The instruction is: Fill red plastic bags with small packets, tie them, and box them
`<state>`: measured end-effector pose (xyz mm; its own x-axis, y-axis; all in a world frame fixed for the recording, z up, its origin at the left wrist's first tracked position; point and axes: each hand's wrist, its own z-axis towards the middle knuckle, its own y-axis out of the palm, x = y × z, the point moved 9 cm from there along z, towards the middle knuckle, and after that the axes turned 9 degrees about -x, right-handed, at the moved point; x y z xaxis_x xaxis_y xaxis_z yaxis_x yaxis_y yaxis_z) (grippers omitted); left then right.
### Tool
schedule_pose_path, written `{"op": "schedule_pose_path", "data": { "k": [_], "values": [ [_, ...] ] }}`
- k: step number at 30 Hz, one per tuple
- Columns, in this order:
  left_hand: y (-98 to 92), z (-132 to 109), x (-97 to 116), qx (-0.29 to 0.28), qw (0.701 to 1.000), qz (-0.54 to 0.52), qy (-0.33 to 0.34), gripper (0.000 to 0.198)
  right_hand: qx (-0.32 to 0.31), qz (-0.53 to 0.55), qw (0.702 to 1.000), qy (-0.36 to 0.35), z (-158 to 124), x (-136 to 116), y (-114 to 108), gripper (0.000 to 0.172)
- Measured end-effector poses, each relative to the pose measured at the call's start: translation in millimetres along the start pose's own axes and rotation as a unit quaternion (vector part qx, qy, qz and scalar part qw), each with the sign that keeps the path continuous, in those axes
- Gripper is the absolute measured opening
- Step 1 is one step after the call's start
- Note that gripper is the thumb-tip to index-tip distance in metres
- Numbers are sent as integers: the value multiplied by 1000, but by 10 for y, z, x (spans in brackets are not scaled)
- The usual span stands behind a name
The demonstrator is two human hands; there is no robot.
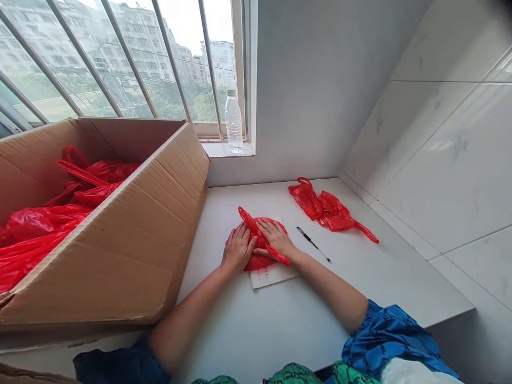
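Note:
A red plastic bag (260, 260) lies on a sheet of paper with writing (272, 276) in the middle of the white table (256, 325). My left hand (239, 248) rests flat on the bag's left side, fingers stretched out. On the bag's right part lies my right hand (277, 238), its fingers also extended. One handle loop of the bag sticks up between the hands, and another runs toward the lower right, beside my right wrist. Whatever is inside the bag is hidden.
A large cardboard box (160, 213) holding several red bags (52, 218) stands at the left. A black pen (314, 245) lies right of my right hand, with more red bags (334, 210) behind it. A water bottle (233, 121) stands on the windowsill.

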<state>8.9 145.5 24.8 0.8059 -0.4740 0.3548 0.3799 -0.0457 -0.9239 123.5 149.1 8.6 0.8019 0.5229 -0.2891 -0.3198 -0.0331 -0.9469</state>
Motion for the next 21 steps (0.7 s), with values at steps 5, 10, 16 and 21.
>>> {"op": "schedule_pose_path", "data": {
  "k": [5,10,16,21],
  "values": [
    [26,5,-20,-2,999,-35,9,43,-17,8,1000,1,22,-2,49,83],
    [-88,-45,49,19,997,-65,21,34,12,44,999,-11,-32,-61,-94,70],
    [-703,-554,480,76,988,-112,74,34,86,99,987,-94,-311,-466,-737,29],
    [-1280,-1096,985,49,987,-133,75,61,115,146,965,-187,-719,-1186,-1396,33]
  ]
}}
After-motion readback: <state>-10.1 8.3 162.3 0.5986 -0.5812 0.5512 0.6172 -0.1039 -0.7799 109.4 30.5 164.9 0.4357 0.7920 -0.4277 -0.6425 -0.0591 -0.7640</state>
